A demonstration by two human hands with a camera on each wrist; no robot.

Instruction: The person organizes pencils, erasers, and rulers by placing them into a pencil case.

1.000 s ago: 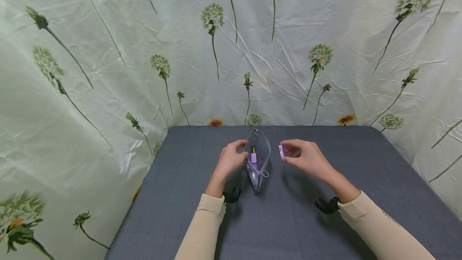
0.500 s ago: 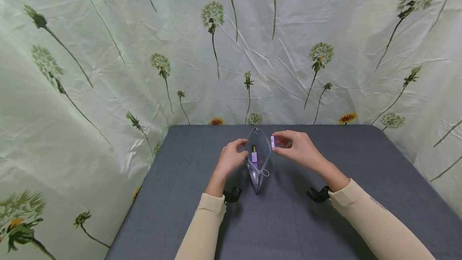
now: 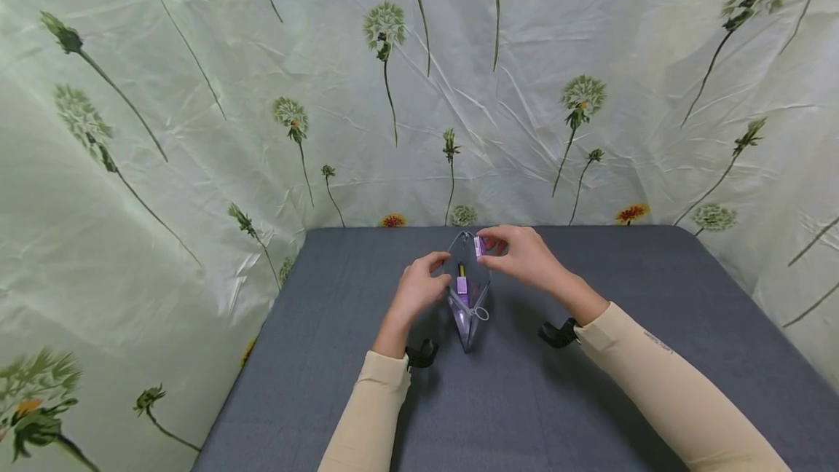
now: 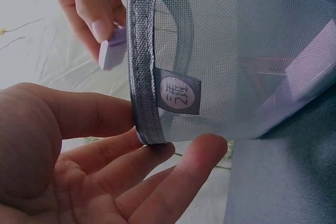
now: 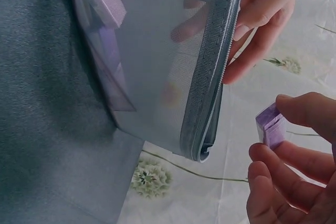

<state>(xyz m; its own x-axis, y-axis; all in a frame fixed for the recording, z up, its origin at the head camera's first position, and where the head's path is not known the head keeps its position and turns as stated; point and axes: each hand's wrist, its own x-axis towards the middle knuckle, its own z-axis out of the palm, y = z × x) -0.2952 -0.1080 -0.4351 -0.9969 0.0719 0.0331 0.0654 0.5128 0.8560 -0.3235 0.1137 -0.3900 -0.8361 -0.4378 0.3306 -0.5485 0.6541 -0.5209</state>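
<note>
A grey mesh zip pouch (image 3: 483,279) stands on the table with its mouth spread open. My left hand (image 3: 422,286) holds the pouch's left rim, thumb and fingers at the zip edge (image 4: 140,51) beside a small tag (image 4: 178,93). Between right thumb and fingertips, my right hand (image 3: 524,257) pinches a small purple block (image 5: 271,125) with a pale printed side. In the head view that block (image 3: 480,246) appears over the far right part of the pouch's mouth. Inside the pouch lie a purple piece (image 3: 462,285) and a yellow-and-black item (image 3: 462,269).
The pouch rests on a dark grey table (image 3: 367,312). Behind it hangs a pale curtain (image 3: 524,115) printed with dandelions. A ring-shaped zip pull (image 3: 481,313) hangs at the near end of the pouch. Black straps (image 3: 557,333) sit at both wrists.
My right hand has moved left and away from me with the purple block, from beside the pouch to its mouth. The left hand and the pouch have stayed in place.
</note>
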